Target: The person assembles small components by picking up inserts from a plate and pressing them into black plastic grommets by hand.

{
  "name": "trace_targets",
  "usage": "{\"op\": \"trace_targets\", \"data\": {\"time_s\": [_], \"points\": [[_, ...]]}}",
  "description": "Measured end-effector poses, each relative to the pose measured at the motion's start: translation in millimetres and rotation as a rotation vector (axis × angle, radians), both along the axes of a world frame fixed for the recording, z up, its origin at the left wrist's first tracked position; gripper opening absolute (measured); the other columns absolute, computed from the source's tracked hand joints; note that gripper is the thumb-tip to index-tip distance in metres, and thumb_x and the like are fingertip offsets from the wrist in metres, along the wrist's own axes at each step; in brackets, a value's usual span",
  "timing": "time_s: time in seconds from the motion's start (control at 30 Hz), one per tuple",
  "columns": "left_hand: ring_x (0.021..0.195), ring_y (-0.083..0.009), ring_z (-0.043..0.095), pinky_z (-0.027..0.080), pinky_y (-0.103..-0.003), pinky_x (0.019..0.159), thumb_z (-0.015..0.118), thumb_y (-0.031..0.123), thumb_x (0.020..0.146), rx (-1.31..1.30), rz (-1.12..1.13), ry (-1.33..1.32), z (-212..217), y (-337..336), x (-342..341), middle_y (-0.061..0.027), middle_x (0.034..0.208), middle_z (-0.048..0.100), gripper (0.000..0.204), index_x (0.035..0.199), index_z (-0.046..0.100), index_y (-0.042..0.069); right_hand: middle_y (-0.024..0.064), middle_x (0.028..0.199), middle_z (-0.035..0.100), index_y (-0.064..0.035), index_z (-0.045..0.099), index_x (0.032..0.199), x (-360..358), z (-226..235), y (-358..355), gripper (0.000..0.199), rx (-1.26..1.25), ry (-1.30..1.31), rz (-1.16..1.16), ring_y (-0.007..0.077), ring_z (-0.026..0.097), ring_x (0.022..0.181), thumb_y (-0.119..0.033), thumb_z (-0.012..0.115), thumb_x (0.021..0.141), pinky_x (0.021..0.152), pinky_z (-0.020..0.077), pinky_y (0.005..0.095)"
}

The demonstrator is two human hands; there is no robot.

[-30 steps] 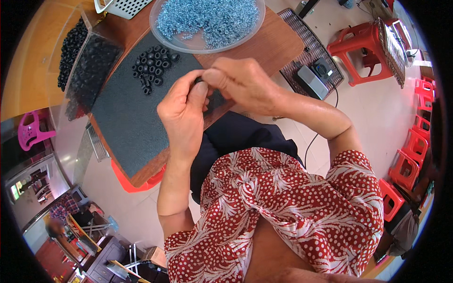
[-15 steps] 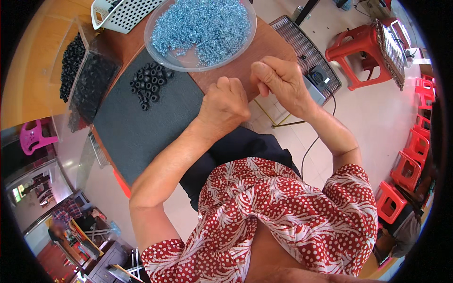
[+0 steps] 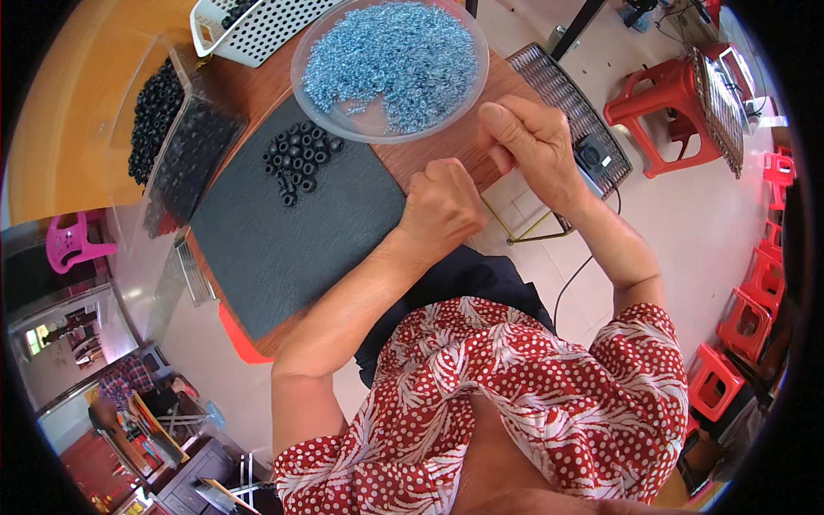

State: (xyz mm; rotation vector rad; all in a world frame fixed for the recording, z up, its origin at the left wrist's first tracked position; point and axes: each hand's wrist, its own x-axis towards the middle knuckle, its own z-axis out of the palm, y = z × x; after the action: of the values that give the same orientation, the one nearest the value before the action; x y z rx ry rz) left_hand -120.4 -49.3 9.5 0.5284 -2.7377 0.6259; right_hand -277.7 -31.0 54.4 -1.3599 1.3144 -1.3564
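My left hand [image 3: 441,204] is closed, its fingers curled under, above the near right edge of a dark grey mat [image 3: 292,249]. To its right and a bit farther away is my right hand [image 3: 536,153], thumb pressed against the bent fingers. The two hands are apart, and whatever they may hold is hidden or too small to name. Just beyond them stands a round clear plastic tub [image 3: 343,126] with many small, shiny blue pieces inside. A loose pile of small black ring-shaped parts [image 3: 300,156] lies on the mat's far part.
A clear bin [image 3: 202,137] of black parts stands at the left, with a white perforated basket [image 3: 266,39] at the far left. Right of the brown table are a woven-topped rack [image 3: 558,81] and a red stool [image 3: 665,107]. A black cable [image 3: 577,275] runs along the floor.
The whole view has shifted, so the table sits farther right and lower. Against the tub, my left hand is slightly nearer me and my right slightly farther away. Both stay closed.
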Motion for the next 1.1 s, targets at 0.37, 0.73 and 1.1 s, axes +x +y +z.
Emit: {"op": "trace_targets", "data": {"time_s": [0.37, 0.73, 1.1], "points": [[0.056, -0.0194, 0.044, 0.036, -0.029, 0.041, 0.057, 0.005, 0.064, 0.12, 0.088, 0.203, -24, 0, -5, -0.007, 0.061, 0.04, 0.009, 0.059, 0.05, 0.001, -0.0008, 0.054, 0.047, -0.0001, 0.056, 0.069, 1, 3, 0, 0.037, 0.058, 0.048, 0.001, 0.0045, 0.042, 0.048, -0.026, 0.049, 0.095, 0.044, 0.0309, 0.0203], [0.061, -0.0144, 0.054, 0.044, -0.028, 0.052, 0.057, 0.004, 0.076, 1.077, 0.252, 0.794, 17, -2, 32, -0.0056, 0.073, 0.057, 0.014, 0.086, 0.062, -0.005, 0.0055, 0.068, 0.058, 0.0017, 0.062, 0.091, 12, -19, 17, 0.014, -0.039, 0.169, 0.012, 0.0099, 0.054, 0.061, -0.009, 0.063, 0.081, 0.058, 0.0463, 0.0242], [0.06, -0.0119, 0.058, 0.048, -0.025, 0.054, 0.047, 0.0, 0.089, 1.856, 0.393, 1.669, 41, 12, 59, -0.0114, 0.08, 0.064, 0.029, 0.116, 0.053, -0.009, 0.0113, 0.08, 0.056, 0.0005, 0.06, 0.099, 69, -21, -9, 0.036, -0.657, 0.666, 0.075, 0.0271, 0.053, 0.075, -0.01, 0.068, 0.066, 0.064, 0.0468, 0.0332]]}}
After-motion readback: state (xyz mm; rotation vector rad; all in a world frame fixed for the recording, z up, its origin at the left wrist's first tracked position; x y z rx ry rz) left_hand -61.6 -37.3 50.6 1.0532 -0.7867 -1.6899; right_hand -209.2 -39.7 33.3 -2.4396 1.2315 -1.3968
